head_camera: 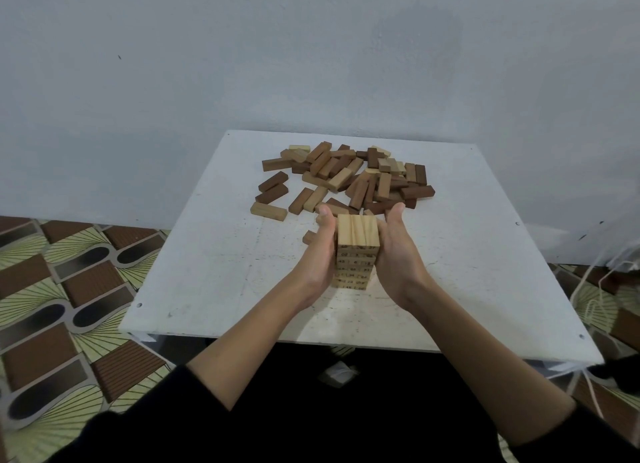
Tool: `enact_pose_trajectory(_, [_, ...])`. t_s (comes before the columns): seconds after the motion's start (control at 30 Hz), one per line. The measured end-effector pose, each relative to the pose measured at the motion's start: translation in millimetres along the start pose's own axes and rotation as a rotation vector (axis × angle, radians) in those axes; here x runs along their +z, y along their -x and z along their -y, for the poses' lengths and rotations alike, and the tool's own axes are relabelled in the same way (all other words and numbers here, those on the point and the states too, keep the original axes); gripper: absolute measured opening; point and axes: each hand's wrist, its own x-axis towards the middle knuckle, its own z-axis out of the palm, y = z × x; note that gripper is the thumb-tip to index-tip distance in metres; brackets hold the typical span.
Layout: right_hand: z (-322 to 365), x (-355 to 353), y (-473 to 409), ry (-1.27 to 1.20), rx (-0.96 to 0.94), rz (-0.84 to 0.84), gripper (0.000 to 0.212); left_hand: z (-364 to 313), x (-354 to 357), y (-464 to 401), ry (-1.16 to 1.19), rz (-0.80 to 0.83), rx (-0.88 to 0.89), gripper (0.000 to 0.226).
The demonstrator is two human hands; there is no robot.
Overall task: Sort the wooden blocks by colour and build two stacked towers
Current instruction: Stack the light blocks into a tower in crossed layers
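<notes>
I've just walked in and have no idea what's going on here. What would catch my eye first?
Probably the light wooden tower near the middle of the white table, with the left hand and right hand pressed flat against its two sides. Just behind it, toward the wall, lies a loose pile of blocks, light and dark brown mixed together.

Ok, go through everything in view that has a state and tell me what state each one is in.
light tower: upright, several layers, squared between both hands
left hand: fingers straight, pressing the tower's left side
right hand: fingers straight, pressing the tower's right side
loose blocks: unsorted heap, light and dark mixed, lying flat behind the tower
dark tower: not started
table: white, scuffed
</notes>
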Motion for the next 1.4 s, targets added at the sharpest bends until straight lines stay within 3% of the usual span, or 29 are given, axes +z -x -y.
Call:
enact_pose_trajectory(0.1, [1,-9,-8,0.029,0.027,-0.031,0.083,0,-7,-3,-0.058,-0.061,0.024,0.080])
enact_pose_trajectory(0.27, [23,-25,-29,0.104,-0.012,-0.117,0.062,-11,-32,-13,-0.146,-0.236,0.013,0.069])
enact_pose_trajectory(0.37, [34,-31,-56,0.315,-0.082,-0.193,0.028,-19,-49,-32,-0.229,-0.329,0.021,0.054])
enact_pose_trajectory(0.5, [46,-39,-104,0.727,-0.296,-0.192,0.019,-23,-70,-68,-0.423,-0.418,0.166,0.018])
enact_pose_trajectory(0.73, [53,-73,-194,1.312,-0.324,-0.180,0.023,-36,-78,-131,-0.773,-0.366,0.311,0.014])
enact_pose_trajectory(0.9, [60,-75,-222,1.414,-0.266,-0.073,0.019,-46,-75,-178,-0.986,-0.258,0.367,0.014])
enact_pose_trajectory(1.07, [62,-71,-242,1.575,-0.253,0.060,0.018,-51,-82,-209,-1.036,-0.285,0.385,0.015])
enact_pose_trajectory(1.23, [58,-72,-256,1.502,-0.231,0.085,0.008,-54,-94,-224,-1.033,-0.351,0.414,0.016])
enact_pose_trajectory(1.4, [84,-73,-260,0.919,-0.295,0.003,0.004,-61,-126,-239,-0.998,-0.486,0.395,0.015])
